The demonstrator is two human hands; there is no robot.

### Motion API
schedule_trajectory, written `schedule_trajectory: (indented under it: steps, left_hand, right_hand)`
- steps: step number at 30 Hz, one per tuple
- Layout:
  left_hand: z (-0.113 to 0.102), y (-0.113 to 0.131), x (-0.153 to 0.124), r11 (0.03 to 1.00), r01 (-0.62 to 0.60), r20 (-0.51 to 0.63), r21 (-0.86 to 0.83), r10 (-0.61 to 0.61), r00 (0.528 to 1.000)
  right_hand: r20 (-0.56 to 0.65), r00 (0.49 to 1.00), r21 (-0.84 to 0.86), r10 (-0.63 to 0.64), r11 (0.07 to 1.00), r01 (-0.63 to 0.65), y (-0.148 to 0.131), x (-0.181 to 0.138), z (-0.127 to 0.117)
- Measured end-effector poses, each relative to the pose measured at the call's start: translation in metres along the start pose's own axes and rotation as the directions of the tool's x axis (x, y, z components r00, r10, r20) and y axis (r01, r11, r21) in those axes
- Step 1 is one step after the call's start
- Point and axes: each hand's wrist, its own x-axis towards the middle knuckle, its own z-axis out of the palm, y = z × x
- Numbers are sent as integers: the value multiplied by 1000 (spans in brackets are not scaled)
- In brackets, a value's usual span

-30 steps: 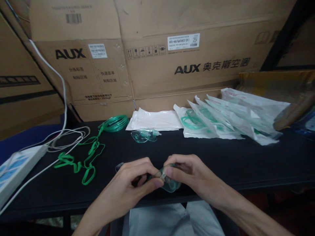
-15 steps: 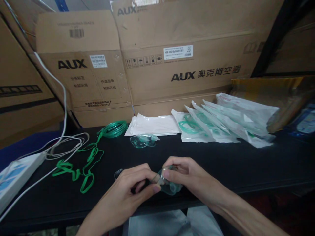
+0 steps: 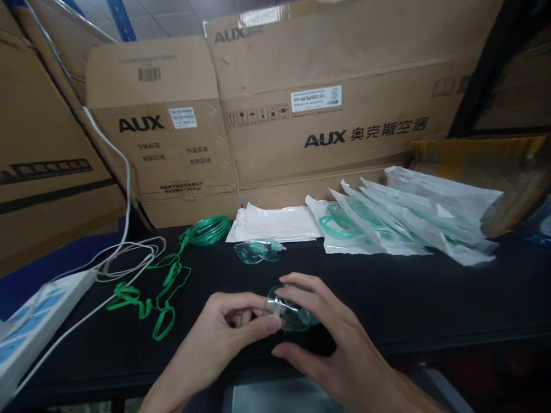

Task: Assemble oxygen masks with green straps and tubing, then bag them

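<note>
Above the front of the black table, a clear greenish oxygen mask (image 3: 295, 316) with a small shiny strip at its left end is pinched between the thumb and fingers of my left hand (image 3: 236, 321). My right hand (image 3: 329, 335) is spread around the mask's right side, its thumb well apart from the fingers. The fingers reach over the top of the mask; whether they touch it I cannot tell. Just beyond, a second clear mask (image 3: 258, 251) lies on the table.
Coiled green tubing (image 3: 209, 230) and tangled green elastic straps (image 3: 166, 287) lie to the left, near white cables (image 3: 129, 255) and a power strip (image 3: 47, 312). White packets (image 3: 275, 223) and several pouches with green tubing (image 3: 365, 229) line the back, before cardboard boxes (image 3: 267, 149).
My right hand has gone from gripping the mask to spread fingers, its thumb dropping away. My left hand keeps its pinch on the mask. The whole view has shifted slightly.
</note>
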Motion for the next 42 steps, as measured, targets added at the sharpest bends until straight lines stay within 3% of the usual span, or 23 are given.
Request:
schedule_trajectory:
  steps: [7,11,16,23,27,29,32,34,36,42]
  left_hand:
    - [9,5,-3,989,38,-36,-141,-43,998]
    - [10,10,-6,982,137,-50,-131,-145,988]
    - [12,13,-9,982,144,-54,-122,-151,987]
    - [13,9,-9,995,90,-8,-31,-90,996]
    - [11,7,-11,996,-93,-32,-3,92,995]
    - [11,8,-10,973,-215,-149,77,225,963]
    - [15,12,-8,876,-365,-344,316,465,816]
    - [19,13,-5,779,-442,-334,444,602,725]
    - [23,12,-4,699,-504,-285,507,688,667]
    - [25,4,-11,576,-557,-218,599,786,579]
  right_hand:
    - [-66,994,38,-92,995,95,5,2,4]
    - [-61,997,79,-49,995,54,5,3,2]
    - [-54,998,89,-43,995,47,5,3,0]
    - [-37,997,75,-65,995,67,4,3,1]
    - [47,989,235,144,960,-151,-1,8,-6]
    - [108,958,365,267,885,-288,-4,10,-11]
    - [211,923,519,323,763,-386,-7,12,-16]
    - [241,928,561,286,739,-373,-7,12,-17]
    - [238,946,575,221,752,-321,-6,13,-17]
    - [252,957,568,143,779,-266,-8,14,-18]
